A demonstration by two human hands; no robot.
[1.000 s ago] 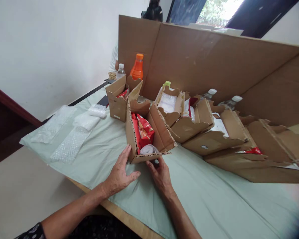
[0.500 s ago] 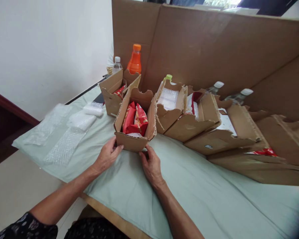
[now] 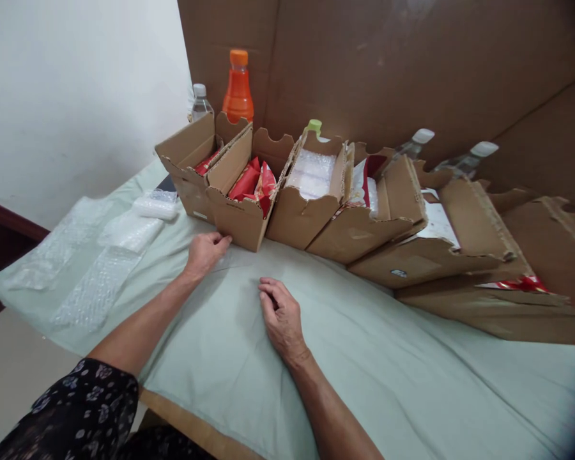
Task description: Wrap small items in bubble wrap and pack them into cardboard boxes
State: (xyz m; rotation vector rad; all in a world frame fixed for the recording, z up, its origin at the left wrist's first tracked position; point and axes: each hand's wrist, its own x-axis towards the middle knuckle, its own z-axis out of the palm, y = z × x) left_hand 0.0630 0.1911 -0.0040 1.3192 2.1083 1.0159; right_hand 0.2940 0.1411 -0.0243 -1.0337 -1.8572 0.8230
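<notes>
A cardboard box (image 3: 239, 223) with red snack packets (image 3: 253, 182) inside stands upright in the row of boxes. At its front lower edge is my left hand (image 3: 207, 252), thumb and fingers pressed together. A faint clear patch, perhaps plastic film, lies by those fingertips; I cannot make out what they hold, if anything. My right hand (image 3: 282, 318) hovers over or rests on the green cloth, apart from the box. Its fingers are loosely curled, and nothing shows in them.
Several cardboard boxes (image 3: 388, 233) line up to the right. Behind the row stand an orange bottle (image 3: 238, 89) and clear bottles (image 3: 414, 145), before a tall cardboard panel (image 3: 345, 70). Bubble wrap (image 3: 98, 281) lies on the green cloth (image 3: 364, 358) at left.
The box with red packets has moved back into the row, between its neighbours. My right hand has let go of it; my left hand remains near its front edge. The view has shifted.
</notes>
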